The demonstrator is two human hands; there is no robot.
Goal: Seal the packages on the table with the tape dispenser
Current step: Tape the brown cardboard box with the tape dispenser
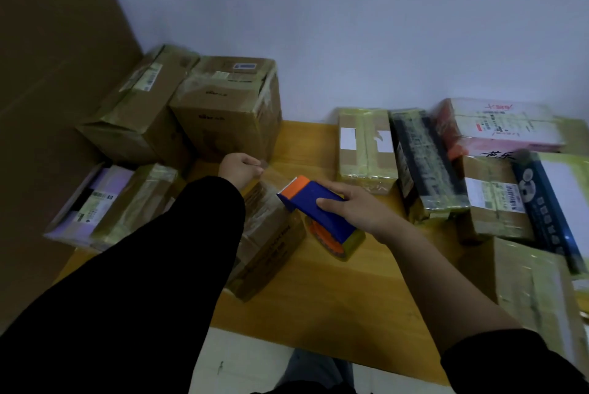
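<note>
I see the blue-and-orange tape dispenser (318,212) held low over the middle of the wooden table (334,291), beside a brown cardboard box (271,243). The right hand (353,207) has its fingers and thumb wrapped round the dispenser's body. A strip of clear tape (275,175) runs from the dispenser's orange mouth to the left hand (240,167), whose curled fingers pinch the tape's end. Taped packages (366,148) crowd both sides.

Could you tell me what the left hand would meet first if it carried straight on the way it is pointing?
Probably the tall brown carton at the back: the left hand, pinching the tape end, points toward its lower front. Depth is unclear, so it might slip past its right edge.
</note>
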